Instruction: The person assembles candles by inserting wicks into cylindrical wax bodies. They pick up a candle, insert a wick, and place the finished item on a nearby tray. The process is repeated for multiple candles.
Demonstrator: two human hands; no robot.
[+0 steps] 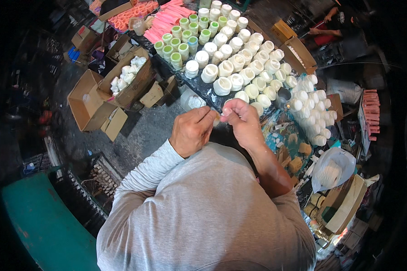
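In front of my chest, at the near edge of the table, my two hands meet. My left hand (pixel 193 131) is closed, its fingertips bent together toward the right hand. With thumb and forefinger pinched, my right hand (pixel 243 121) faces it. A tiny pale, yellowish bit shows between the fingertips, too small to name. Just beyond them, rows of white cup-like cylinders (pixel 222 86) crowd the dark table (pixel 202 90). Similar cylinders with green tops (pixel 176 60) stand farther left. A translucent plastic container (pixel 192 100) is next to my left hand, lower than the tabletop.
Pink strips (pixel 167 20) lie at the table's far left. Open cardboard boxes (pixel 87 101) stand on the left, one with white pieces (pixel 130 72). More white cylinders (pixel 309 108), a grey cup (pixel 282 97) and a white bag (pixel 333 169) are right. Another person (pixel 334 27) is at far right.
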